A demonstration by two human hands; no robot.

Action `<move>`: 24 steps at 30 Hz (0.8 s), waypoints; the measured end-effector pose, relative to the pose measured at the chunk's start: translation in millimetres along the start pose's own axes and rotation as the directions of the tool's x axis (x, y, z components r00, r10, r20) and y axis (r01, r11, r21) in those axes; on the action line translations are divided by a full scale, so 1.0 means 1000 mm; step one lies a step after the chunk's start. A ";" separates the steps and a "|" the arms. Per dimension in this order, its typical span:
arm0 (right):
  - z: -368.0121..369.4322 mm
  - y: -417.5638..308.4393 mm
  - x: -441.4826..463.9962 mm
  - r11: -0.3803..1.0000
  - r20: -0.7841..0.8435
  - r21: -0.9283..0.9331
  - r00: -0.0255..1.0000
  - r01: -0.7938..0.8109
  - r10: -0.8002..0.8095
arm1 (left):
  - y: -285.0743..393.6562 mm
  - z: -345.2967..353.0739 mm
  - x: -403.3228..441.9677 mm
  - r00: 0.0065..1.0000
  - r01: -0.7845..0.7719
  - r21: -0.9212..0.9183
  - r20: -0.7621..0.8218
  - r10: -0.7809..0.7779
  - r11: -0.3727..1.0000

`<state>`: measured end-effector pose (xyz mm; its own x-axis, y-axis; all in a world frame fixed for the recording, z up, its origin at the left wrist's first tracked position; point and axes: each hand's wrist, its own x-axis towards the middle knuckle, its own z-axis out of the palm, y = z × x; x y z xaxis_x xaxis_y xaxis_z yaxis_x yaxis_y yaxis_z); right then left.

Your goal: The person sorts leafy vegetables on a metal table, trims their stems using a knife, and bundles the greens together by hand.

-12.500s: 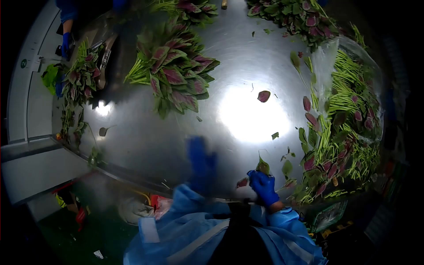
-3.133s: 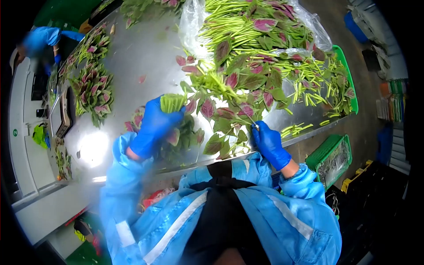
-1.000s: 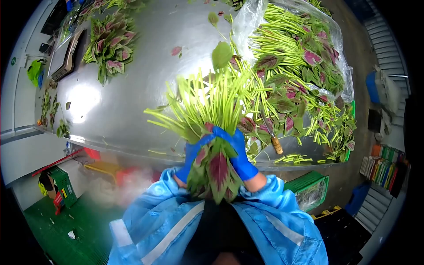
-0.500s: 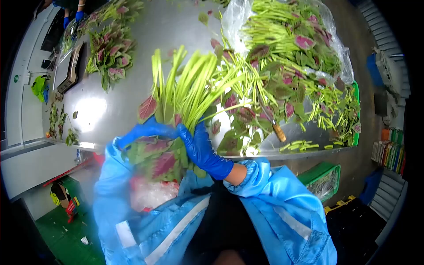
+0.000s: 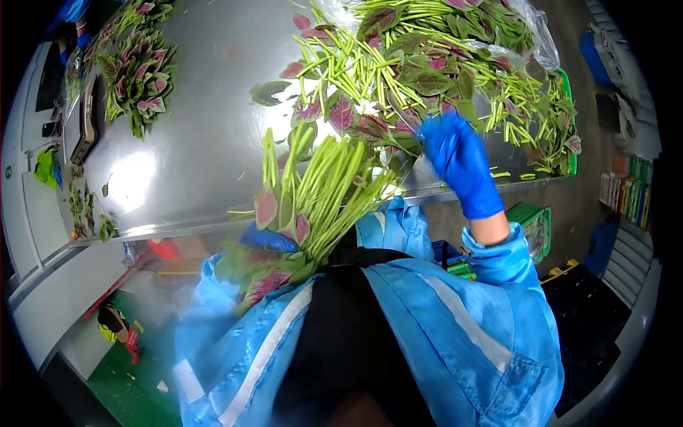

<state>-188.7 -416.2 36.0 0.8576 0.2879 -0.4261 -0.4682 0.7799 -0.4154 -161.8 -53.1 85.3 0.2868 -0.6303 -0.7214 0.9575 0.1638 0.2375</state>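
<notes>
A bunch of red-and-green amaranth (image 5: 331, 181) is held close to my body, its pale cut stems pointing up and its leaves hanging below. My left hand (image 5: 269, 239) is wrapped round the bunch near where leaves and stems meet; leaves cover part of its fingers. Over the table's front edge, my blue-gloved right hand (image 5: 459, 162) is closed on a knife, whose blade (image 5: 404, 114) points away to the upper left among loose leaves. The knife's wooden handle is hidden inside the hand.
Cut stems (image 5: 370, 71) and leaves litter the metal table (image 5: 206, 135). Another amaranth bunch (image 5: 139, 75) lies at the left, near a dark tray-like object (image 5: 85, 124). A green crate (image 5: 530, 228) stands below at the right. Another person's gloved hand (image 5: 83, 40) shows at upper left.
My right hand has let go of the bunch, moved right and closed on the knife that lay on the table. The bunch, in my left hand, is now lower and nearer my body.
</notes>
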 end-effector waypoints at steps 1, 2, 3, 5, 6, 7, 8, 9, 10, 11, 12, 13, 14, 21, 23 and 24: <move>0.007 -0.009 0.009 0.987 -0.111 -0.016 0.981 0.160 -0.160 | -0.003 -0.004 -0.005 1.000 0.011 -0.023 -0.019 -0.012 1.000; 0.036 -0.018 0.018 0.897 -0.240 -0.426 0.940 0.123 -0.243 | -0.006 -0.008 -0.012 0.999 0.018 -0.047 -0.040 -0.020 0.999; 0.017 0.001 0.041 0.552 0.052 -0.800 0.944 0.235 -0.327 | -0.009 -0.011 -0.016 0.998 0.020 -0.068 -0.062 -0.024 0.997; 0.037 0.035 0.034 0.506 0.037 -0.862 0.999 0.022 0.018 | -0.015 -0.016 -0.025 0.995 0.014 -0.121 -0.097 -0.026 0.993; 0.035 0.040 0.036 0.310 0.053 -0.950 0.971 -0.023 0.233 | -0.017 -0.018 -0.028 0.993 0.002 -0.153 -0.118 -0.020 0.988; 0.032 0.040 0.032 0.308 0.028 -0.949 0.954 -0.069 0.300 | -0.019 -0.018 -0.031 0.990 -0.013 -0.215 -0.143 -0.018 0.976; 0.029 0.037 0.027 0.301 0.005 -0.947 0.930 -0.114 0.367 | -0.022 -0.018 -0.032 0.984 -0.026 -0.309 -0.177 -0.031 0.951; 0.029 0.035 0.024 0.288 -0.017 -0.945 0.901 -0.157 0.434 | -0.022 -0.013 -0.033 0.974 -0.030 -0.491 -0.211 -0.086 0.871; 0.033 0.034 0.024 0.152 0.049 -0.988 0.895 -0.022 0.444 | -0.024 -0.015 -0.035 0.978 -0.045 -0.430 -0.204 -0.048 0.901; 0.040 0.033 0.025 0.018 0.113 -0.993 0.879 0.118 0.464 | -0.025 -0.014 -0.035 0.979 -0.050 -0.400 -0.200 -0.034 0.915; 0.047 0.033 0.027 -0.116 0.171 -0.959 0.856 0.258 0.488 | -0.025 -0.013 -0.034 0.981 -0.053 -0.378 -0.192 -0.022 0.924; 0.053 0.042 0.032 -0.244 0.174 -0.922 0.887 0.299 0.428 | -0.026 -0.012 -0.034 0.983 -0.054 -0.360 -0.184 -0.014 0.932; 0.055 0.056 0.038 0.087 0.317 -0.948 0.886 0.307 0.338 | -0.027 -0.011 -0.033 0.983 -0.054 -0.345 -0.181 -0.010 0.937; 0.059 0.075 0.027 0.877 0.088 -0.440 0.962 -0.195 0.257 | -0.023 -0.013 -0.038 0.984 -0.077 -0.330 -0.177 0.018 0.941; 0.052 0.072 0.026 0.809 0.133 -0.552 0.936 -0.204 0.327 | -0.025 -0.015 -0.040 0.984 -0.083 -0.339 -0.177 0.023 0.937; 0.048 0.071 0.027 0.772 0.155 -0.603 0.920 -0.202 0.361 | -0.024 -0.015 -0.040 0.984 -0.084 -0.343 -0.179 0.023 0.935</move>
<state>-188.6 -326.6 34.2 0.6527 0.6323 -0.4174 -0.6625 0.2091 -0.7193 -195.8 -20.4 98.9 0.3094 -0.4801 -0.8208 0.8823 0.4669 0.0594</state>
